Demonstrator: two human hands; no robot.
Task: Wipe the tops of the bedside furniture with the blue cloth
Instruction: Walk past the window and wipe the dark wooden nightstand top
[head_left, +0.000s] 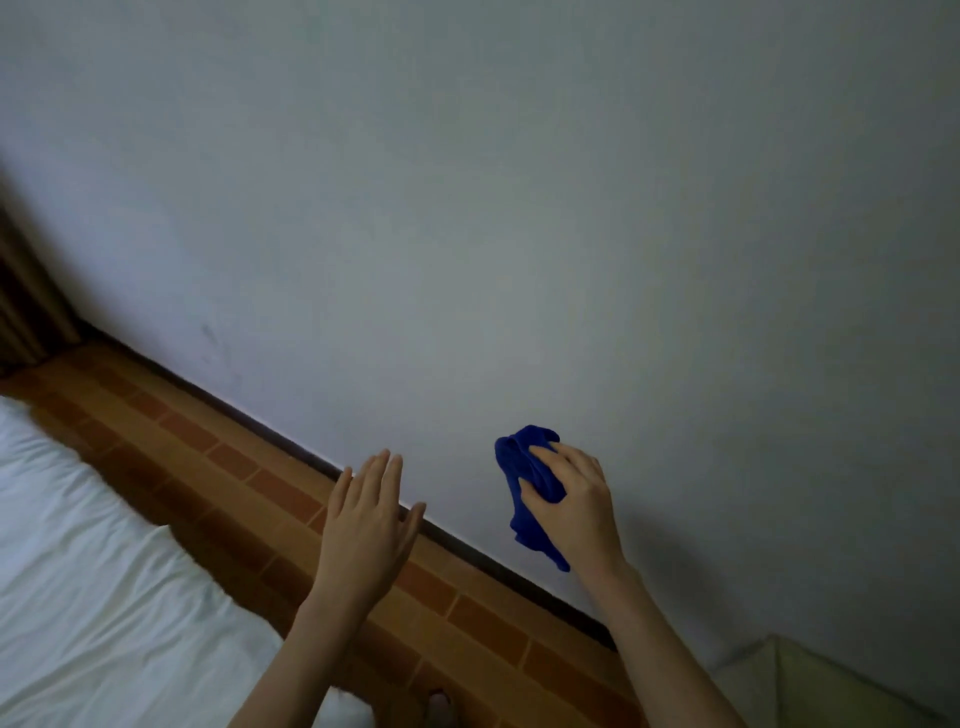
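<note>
My right hand (574, 506) is raised in front of the pale wall and grips the crumpled blue cloth (524, 467), which hangs down below my fingers. My left hand (366, 525) is held out flat beside it, fingers together and extended, holding nothing. A pale beige corner of furniture (810, 686) shows at the bottom right; its top is mostly out of frame.
A white-sheeted bed (88, 571) fills the lower left. An orange brick-patterned floor (218, 457) runs between the bed and the wall, edged by a dark skirting board (467, 545). Brown curtains (26, 301) hang at the far left. The bare wall (519, 208) fills most of the view.
</note>
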